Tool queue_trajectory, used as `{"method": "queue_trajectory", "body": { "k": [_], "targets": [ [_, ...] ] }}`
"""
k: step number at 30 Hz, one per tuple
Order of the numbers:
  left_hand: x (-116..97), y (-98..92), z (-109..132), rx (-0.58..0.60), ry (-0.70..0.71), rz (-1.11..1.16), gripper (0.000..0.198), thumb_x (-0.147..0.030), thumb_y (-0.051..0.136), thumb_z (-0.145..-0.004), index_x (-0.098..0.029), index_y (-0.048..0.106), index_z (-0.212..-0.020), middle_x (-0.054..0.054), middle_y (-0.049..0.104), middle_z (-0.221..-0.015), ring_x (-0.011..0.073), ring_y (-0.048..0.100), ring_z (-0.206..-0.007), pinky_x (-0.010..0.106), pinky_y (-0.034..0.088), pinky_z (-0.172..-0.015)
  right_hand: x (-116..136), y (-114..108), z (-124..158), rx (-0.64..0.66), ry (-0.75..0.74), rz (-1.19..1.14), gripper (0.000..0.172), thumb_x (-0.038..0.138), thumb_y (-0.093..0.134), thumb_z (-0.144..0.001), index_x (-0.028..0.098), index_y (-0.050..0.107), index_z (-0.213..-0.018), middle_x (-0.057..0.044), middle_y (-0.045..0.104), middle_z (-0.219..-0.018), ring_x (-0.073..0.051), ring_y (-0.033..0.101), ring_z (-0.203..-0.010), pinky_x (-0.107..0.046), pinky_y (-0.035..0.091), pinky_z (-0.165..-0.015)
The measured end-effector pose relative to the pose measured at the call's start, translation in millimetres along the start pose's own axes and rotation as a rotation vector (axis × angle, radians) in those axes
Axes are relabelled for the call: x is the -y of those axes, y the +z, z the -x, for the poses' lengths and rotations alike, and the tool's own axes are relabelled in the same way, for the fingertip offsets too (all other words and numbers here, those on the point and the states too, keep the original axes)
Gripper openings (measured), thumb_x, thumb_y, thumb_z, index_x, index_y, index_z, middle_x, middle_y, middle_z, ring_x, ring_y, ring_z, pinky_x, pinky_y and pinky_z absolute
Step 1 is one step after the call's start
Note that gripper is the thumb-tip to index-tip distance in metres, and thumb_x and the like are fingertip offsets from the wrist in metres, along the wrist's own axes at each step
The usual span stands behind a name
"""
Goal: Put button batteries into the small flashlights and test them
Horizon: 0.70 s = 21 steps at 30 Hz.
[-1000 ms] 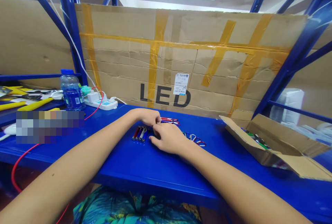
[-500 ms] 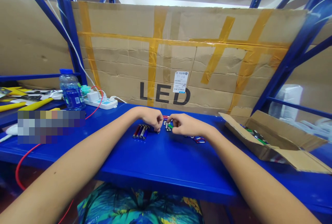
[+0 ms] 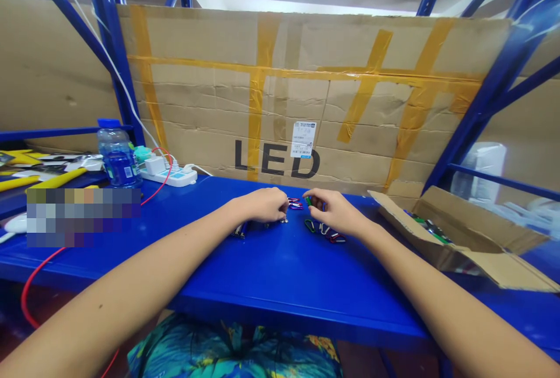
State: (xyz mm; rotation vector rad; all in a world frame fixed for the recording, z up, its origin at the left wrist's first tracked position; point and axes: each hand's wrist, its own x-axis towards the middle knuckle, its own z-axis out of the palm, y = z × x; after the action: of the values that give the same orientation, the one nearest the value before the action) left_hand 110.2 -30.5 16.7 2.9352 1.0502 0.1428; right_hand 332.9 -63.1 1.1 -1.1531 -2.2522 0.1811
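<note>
My left hand (image 3: 270, 205) is closed, its fingertips pointing down at the table beside a few small silvery pieces (image 3: 284, 220). What it pinches, if anything, is hidden. My right hand (image 3: 333, 209) is curled, with a small green piece (image 3: 308, 200) at its fingertips; the kind is too small to tell. Just below that hand lie a green carabiner (image 3: 310, 226), a silvery one (image 3: 324, 229) and a red one (image 3: 338, 238). Between the hands, farther back, is a group of red and pink metallic pieces (image 3: 295, 203). Short metallic tubes (image 3: 240, 230) show partly behind my left forearm.
An open cardboard box (image 3: 431, 244) with coloured pieces inside stands at the right. To the left are a blue-capped bottle (image 3: 117, 159), a white power strip (image 3: 175, 176) and a red cable (image 3: 41, 264). A taped cardboard panel (image 3: 210, 109) rises behind the blue table (image 3: 280, 279).
My right hand has drawn back to the right with the green piece. The left hand has moved right over the silvery pieces, its forearm now covering more of the tubes.
</note>
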Motion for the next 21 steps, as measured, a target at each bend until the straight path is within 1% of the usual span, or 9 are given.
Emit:
{"method": "queue_trajectory", "body": {
  "k": [3,7,10,16,19,21],
  "targets": [
    [-3,0.3,1,0.010,-0.027,-0.014,0.017,-0.030,0.062,-0.080,-0.017,0.072,-0.085,0.009,0.069,-0.083,0.0196,0.061,-0.073,0.028,0.041,-0.063,4,4,-1,-0.005,-0.002,-0.052,0.031,0.016,0.053,-0.076,0.017,0.064,-0.105,0.001,0.060,-0.070,-0.013,0.052,-0.064,-0.026,0.041,-0.061],
    [-5,0.9,1,0.027,-0.050,-0.033,0.016,-0.029,0.062,-0.080,-0.017,0.072,-0.086,0.008,0.070,-0.083,0.0204,0.061,-0.073,0.029,0.040,-0.062,9,7,-2,-0.007,-0.003,-0.125,0.032,0.016,0.052,-0.076,0.017,0.064,-0.106,0.002,0.059,-0.070,-0.013,0.052,-0.064,-0.026,0.042,-0.061],
    [-5,-0.1,2,0.047,-0.046,-0.015,0.015,-0.028,0.062,-0.080,-0.017,0.071,-0.085,0.008,0.069,-0.081,0.0195,0.060,-0.071,0.029,0.039,-0.060,10,8,-1,-0.006,-0.002,-0.136,0.032,0.016,0.052,-0.077,0.016,0.063,-0.106,0.002,0.058,-0.069,-0.013,0.052,-0.064,-0.026,0.042,-0.061],
    [-3,-4.6,3,0.141,-0.040,0.110,0.013,-0.021,0.060,-0.079,-0.016,0.071,-0.086,0.005,0.070,-0.080,0.0161,0.059,-0.067,0.026,0.041,-0.061,11,10,-1,0.022,-0.009,-0.105,0.031,0.017,0.051,-0.078,0.017,0.063,-0.106,0.001,0.061,-0.073,-0.013,0.054,-0.067,-0.027,0.043,-0.065],
    [0,-6.3,3,0.120,-0.040,0.142,0.014,-0.018,0.057,-0.079,-0.016,0.070,-0.085,0.004,0.070,-0.078,0.0148,0.059,-0.067,0.025,0.040,-0.060,12,10,0,0.026,-0.004,-0.118,0.029,0.017,0.052,-0.078,0.018,0.062,-0.105,0.001,0.061,-0.074,-0.014,0.054,-0.068,-0.027,0.043,-0.066],
    [1,-7.3,3,0.097,-0.035,0.113,0.017,-0.014,0.056,-0.077,-0.016,0.070,-0.086,0.004,0.069,-0.079,0.0148,0.059,-0.068,0.024,0.040,-0.060,13,10,0,0.030,0.008,-0.140,0.024,0.018,0.053,-0.078,0.018,0.060,-0.101,0.001,0.061,-0.075,-0.014,0.055,-0.069,-0.028,0.043,-0.066]
  ]
}}
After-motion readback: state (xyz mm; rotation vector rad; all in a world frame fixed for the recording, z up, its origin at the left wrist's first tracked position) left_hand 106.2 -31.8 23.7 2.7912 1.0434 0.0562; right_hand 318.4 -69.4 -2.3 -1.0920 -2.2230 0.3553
